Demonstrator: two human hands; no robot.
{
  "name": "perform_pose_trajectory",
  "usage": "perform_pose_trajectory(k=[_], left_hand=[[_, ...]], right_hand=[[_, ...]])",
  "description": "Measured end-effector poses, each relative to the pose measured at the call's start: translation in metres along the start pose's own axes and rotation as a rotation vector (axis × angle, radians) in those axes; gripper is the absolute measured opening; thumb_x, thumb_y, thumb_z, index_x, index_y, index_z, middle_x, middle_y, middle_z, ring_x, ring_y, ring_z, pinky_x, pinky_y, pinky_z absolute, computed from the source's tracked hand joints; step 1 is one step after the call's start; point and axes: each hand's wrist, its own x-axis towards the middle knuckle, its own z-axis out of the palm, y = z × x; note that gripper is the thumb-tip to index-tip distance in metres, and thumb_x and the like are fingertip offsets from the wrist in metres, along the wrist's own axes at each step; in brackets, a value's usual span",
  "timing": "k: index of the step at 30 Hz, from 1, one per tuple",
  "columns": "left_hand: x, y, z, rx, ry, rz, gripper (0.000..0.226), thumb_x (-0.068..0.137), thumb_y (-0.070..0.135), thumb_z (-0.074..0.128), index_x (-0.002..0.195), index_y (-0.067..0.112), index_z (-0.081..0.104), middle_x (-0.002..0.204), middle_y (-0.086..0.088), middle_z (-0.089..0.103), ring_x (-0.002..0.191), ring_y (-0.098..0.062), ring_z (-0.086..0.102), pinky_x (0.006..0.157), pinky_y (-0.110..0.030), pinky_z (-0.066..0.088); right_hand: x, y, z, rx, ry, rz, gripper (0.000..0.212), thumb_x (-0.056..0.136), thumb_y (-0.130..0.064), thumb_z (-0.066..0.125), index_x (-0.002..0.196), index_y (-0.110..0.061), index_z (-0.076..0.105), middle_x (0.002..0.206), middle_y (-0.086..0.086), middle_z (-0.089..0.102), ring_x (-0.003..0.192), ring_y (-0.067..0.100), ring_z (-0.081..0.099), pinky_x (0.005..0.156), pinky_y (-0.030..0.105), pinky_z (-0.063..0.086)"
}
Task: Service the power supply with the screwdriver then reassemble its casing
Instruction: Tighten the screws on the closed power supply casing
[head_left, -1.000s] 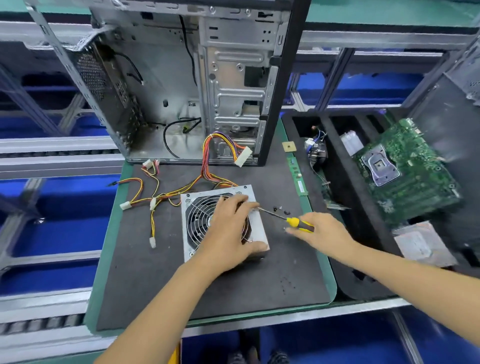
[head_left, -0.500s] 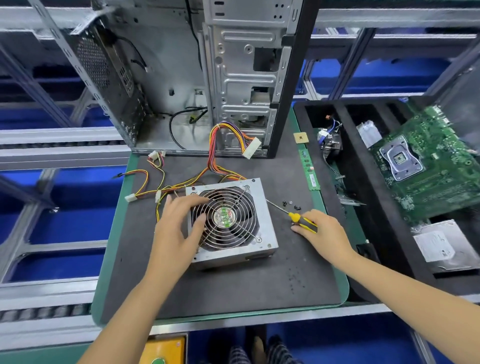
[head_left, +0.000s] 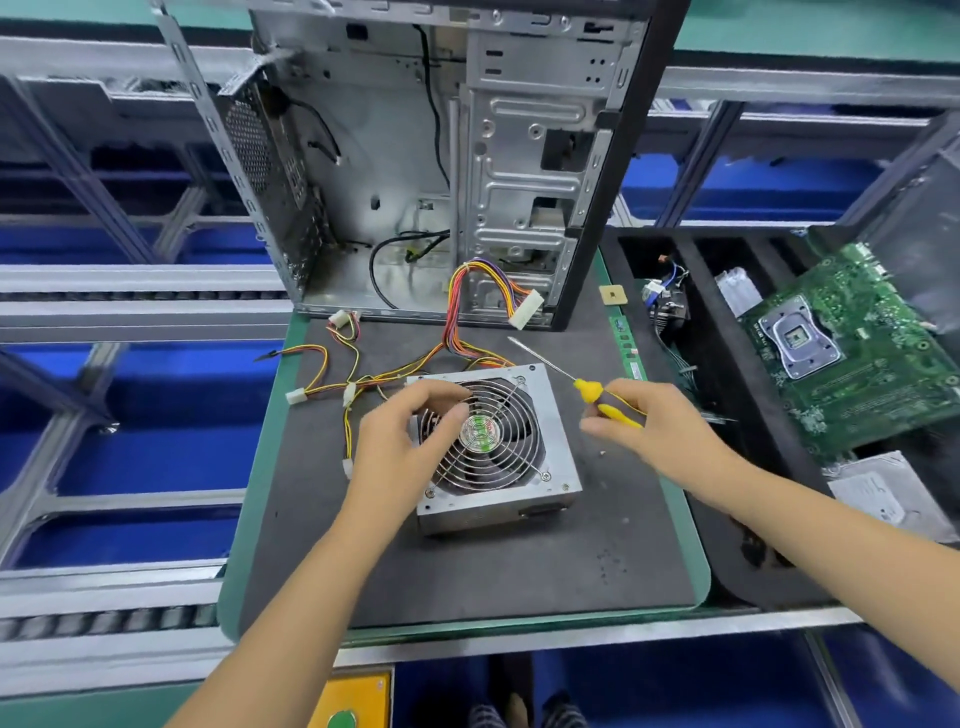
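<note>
PSU (head_left: 558, 441): sits fan-up near the middle of the mat (head_left: 467, 571), just in front of the case (head_left: 519, 156); its casing appears closed.
Left hand (head_left: 402, 441): fingers curled over the left part of the fan grille (head_left: 488, 436), fingertips on the wires; it steadies the unit and does not lift it.
Right hand (head_left: 654, 426): fingers closed round the yellow handle of the screwdriver (head_left: 584, 387), held off the mat, shaft pointing up-left, tip clear of the PSU.
Risk, tip slip: the tip is not yet seated in any screw; a skewed approach could cam out and scratch the cover or strike the left fingers (they lie close to the grille screws).
Risk, unit shift: the PSU is held from one side only; driving force on the far corner could slide or turn it.
Risk, small parts: pale specks on the mat right of the PSU may be loose screws (too small to confirm); a sweep of the forearm could scatter them.
Cables (head_left: 363, 374): fan out behind and left of the PSU, with a bundle running into the case; they could snag if the unit is turned.
Surroundings: RAM stick (head_left: 631, 348) at the right mat edge; tray (head_left: 727, 561) to the right holds a motherboard (head_left: 852, 353) and a drive (head_left: 883, 493).
Obstruction: nothing lies between tip and top cover except the left hand.
</note>
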Motion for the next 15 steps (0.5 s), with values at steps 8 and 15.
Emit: perform_pose_trajectory(k=[8,15], left_hand=[[0.012,0.025,0.005,-0.314,-0.374,-0.213,0.029,0.101,0.027,0.044,0.080,0.020,0.064,0.060,0.004,0.060,0.055,-0.007,0.050,0.055,-0.022,0.037],[0.003,0.022,-0.012,-0.497,-0.412,-0.307,0.035,0.095,0.030,0.044,0.066,0.011,0.051,0.052,-0.004,0.047,0.051,-0.017,0.048,0.056,-0.032,0.032]], right_hand=[[0.019,-0.094,0.021,-0.039,-0.150,-0.222,0.022,0.075,-0.027,0.079,0.087,-0.016,0.065,0.081,-0.004,0.065,0.083,0.011,0.057,0.079,0.026,0.043],[0.030,-0.115,0.034,-0.075,-0.252,-0.279,0.018,0.078,-0.026,0.076,0.084,-0.027,0.059,0.084,-0.015,0.065,0.082,-0.011,0.056,0.074,0.006,0.039]])
